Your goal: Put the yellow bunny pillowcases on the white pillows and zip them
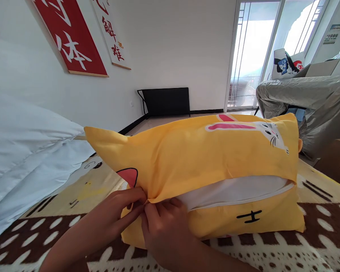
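A yellow pillowcase point(184, 158) with a printed white rabbit lies on its long side, its slit gaping across the front. Through that slit shows the white pillow point(238, 190) inside. At the slit's left end, my left hand point(130, 206) pinches the yellow fabric edge between thumb and fingers. Right beside it, my right hand point(164, 223) is closed over the same edge, its fingers curled into the opening. The fingertips of both hands nearly meet. Whether a zipper pull is between them is hidden.
A brown and cream patterned blanket point(56, 230) lies beneath. White cloth point(31, 151) hangs at the left. Behind stand a black folded panel point(167, 102) by the wall and a table under silvery sheeting point(306, 88), with a cardboard box point(336, 158) below at right.
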Tool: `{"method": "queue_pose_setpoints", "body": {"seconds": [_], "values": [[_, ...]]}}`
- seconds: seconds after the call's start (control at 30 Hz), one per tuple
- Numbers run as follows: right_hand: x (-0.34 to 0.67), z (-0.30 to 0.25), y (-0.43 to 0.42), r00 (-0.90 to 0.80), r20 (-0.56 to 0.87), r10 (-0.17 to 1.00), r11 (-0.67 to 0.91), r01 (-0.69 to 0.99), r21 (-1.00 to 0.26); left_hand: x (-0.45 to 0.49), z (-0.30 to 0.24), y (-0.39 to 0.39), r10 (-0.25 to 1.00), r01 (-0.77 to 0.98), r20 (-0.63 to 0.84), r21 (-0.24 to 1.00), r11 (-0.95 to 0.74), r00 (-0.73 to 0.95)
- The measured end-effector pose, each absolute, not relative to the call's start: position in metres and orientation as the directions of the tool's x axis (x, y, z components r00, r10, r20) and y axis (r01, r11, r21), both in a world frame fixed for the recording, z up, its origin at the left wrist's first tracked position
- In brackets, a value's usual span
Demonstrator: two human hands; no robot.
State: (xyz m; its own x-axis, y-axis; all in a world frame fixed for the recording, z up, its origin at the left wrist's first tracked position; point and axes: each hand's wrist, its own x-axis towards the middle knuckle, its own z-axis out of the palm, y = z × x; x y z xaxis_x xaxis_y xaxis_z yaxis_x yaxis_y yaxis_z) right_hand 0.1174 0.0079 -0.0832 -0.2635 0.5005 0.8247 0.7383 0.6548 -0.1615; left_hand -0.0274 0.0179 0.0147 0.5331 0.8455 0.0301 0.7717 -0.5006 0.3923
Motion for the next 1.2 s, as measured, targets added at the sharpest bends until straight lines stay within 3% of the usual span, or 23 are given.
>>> {"method": "queue_pose_setpoints", "body": {"seconds": [0.3, 0.53, 0.7, 1.0, 1.2], "values": [[0.119, -0.083, 0.005, -0.347, 0.829, 0.439, 0.67, 0.741, -0.044, -0.032, 0.019, 0.019, 0.826, 0.739, -0.013, 0.455, -0.498, 0.564], [0.118, -0.079, 0.008, -0.296, 0.844, 0.447, 0.684, 0.721, -0.109, -0.039, 0.018, 0.02, 0.833, 0.718, -0.004, 0.509, -0.475, 0.554], [0.117, -0.074, 0.012, -0.135, 0.908, 0.397, 0.654, 0.736, -0.176, -0.042, 0.015, 0.023, 0.836, 0.702, -0.002, 0.544, -0.46, 0.549], [0.12, -0.077, 0.009, -0.285, 0.85, 0.443, 0.726, 0.67, -0.153, -0.036, 0.016, 0.021, 0.837, 0.704, 0.035, 0.523, -0.481, 0.546], [0.12, -0.075, 0.008, -0.169, 0.869, 0.465, 0.593, 0.788, -0.164, -0.038, 0.014, 0.021, 0.841, 0.702, 0.05, 0.526, -0.481, 0.538]]}}
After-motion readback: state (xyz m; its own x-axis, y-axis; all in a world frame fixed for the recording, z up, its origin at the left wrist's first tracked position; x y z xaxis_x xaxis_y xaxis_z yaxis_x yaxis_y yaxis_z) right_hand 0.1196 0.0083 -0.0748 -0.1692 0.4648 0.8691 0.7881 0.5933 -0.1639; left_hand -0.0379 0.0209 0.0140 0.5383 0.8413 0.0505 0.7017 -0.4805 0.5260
